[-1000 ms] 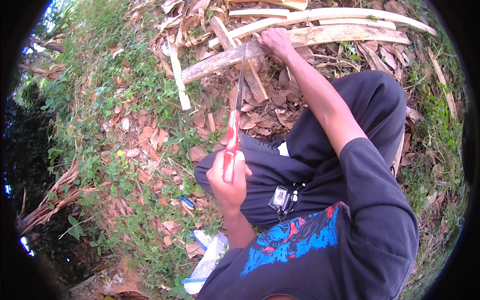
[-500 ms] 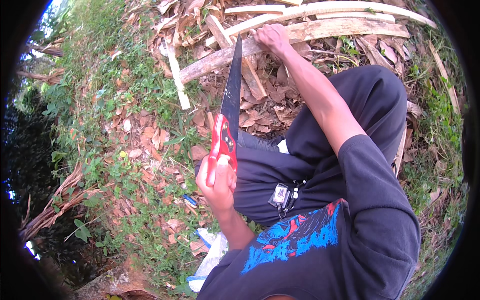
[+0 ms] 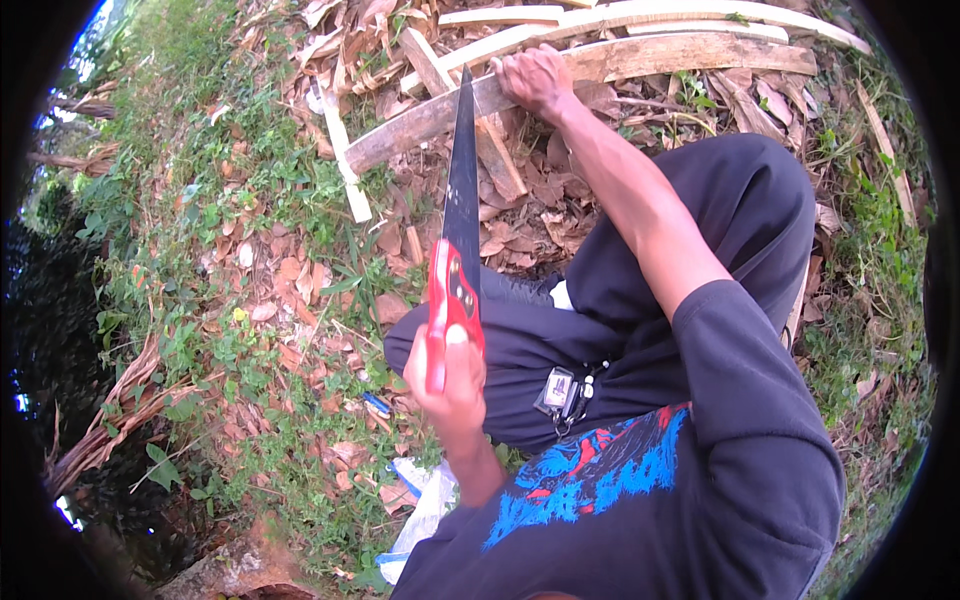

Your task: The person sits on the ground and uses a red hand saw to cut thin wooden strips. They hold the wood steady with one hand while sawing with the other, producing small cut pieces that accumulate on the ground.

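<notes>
Over dry leaves (image 3: pixel 520 238), the left hand (image 3: pixel 447 375) grips the red-handled saw (image 3: pixel 459 215), drawn farther back than a second ago, its blade (image 3: pixel 463 165) now showing flat rather than edge-on. The blade's tip crosses the curved plank (image 3: pixel 640 58), which the right hand (image 3: pixel 537 82), fingers (image 3: pixel 508 78) curled, clasps close beside the blade, as before.
</notes>
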Tool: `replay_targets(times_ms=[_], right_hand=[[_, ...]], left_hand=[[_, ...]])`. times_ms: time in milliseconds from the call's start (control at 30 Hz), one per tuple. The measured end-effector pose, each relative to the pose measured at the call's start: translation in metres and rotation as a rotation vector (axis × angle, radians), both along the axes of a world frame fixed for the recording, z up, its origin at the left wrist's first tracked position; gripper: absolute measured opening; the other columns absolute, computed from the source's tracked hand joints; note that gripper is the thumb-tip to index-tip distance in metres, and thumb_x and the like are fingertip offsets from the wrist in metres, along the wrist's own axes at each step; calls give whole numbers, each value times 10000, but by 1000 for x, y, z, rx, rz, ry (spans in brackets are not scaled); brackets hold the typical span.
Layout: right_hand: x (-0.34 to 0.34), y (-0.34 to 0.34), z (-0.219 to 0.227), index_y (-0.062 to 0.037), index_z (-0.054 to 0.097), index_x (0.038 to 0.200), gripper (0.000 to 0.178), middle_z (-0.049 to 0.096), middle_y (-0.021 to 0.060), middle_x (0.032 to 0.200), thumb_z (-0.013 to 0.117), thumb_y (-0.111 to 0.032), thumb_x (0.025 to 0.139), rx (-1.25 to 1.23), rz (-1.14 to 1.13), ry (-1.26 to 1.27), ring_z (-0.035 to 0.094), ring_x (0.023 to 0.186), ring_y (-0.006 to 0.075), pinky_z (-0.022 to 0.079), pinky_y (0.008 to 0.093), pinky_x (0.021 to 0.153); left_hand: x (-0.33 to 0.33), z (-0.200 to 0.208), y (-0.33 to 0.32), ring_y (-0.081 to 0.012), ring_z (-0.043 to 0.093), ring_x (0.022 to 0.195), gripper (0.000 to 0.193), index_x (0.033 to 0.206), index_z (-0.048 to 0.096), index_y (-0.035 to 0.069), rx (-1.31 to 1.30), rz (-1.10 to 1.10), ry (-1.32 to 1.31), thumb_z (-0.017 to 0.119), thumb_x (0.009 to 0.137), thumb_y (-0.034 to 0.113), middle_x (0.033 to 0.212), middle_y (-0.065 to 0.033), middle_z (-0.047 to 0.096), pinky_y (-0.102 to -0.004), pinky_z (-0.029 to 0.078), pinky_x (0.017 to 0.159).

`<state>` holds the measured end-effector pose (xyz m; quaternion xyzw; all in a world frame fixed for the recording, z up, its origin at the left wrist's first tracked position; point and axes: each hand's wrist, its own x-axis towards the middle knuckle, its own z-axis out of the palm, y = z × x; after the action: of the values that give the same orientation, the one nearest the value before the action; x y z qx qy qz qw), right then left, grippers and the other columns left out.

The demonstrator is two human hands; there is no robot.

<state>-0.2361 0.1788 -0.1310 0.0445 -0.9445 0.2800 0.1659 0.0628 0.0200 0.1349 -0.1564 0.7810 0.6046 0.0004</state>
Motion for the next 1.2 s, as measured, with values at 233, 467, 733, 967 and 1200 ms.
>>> replay_targets(times_ms=[233,467,733,967,1200], right_hand=[[6,-1,0,-158,553,583,469,533,57,485,363,-323,978,42,23,8,480,427,188,422,351,610],[3,-8,6,-167,586,696,376,552,3,508,378,-291,984,147,33,87,493,448,136,420,323,563],[1,-1,0,-193,534,561,470,510,4,462,378,-313,987,160,7,70,441,388,142,426,322,561],[7,-20,23,-173,566,539,517,577,47,487,363,-330,988,100,35,-47,524,415,182,449,351,622],[4,-12,3,-165,583,603,474,561,23,500,386,-338,998,124,-13,112,537,473,168,431,336,614]], left_hand=[[-18,-28,5,-25,420,511,162,1025,593,-29,-85,-3,-33,541,953,107,666,23,502,-201,323,456],[-52,-55,14,-44,446,576,205,1055,593,-42,-34,24,-75,554,973,142,703,-13,527,-213,367,500],[-46,-55,8,-10,399,499,245,1126,584,-45,-32,-3,-17,549,947,118,697,13,526,-185,300,448],[-85,-78,0,-66,464,569,143,902,546,-28,-51,-23,73,575,956,102,704,-20,525,-236,388,510],[-39,-41,7,-31,427,533,95,941,571,-11,1,32,-81,567,945,84,694,13,527,-203,334,473]])
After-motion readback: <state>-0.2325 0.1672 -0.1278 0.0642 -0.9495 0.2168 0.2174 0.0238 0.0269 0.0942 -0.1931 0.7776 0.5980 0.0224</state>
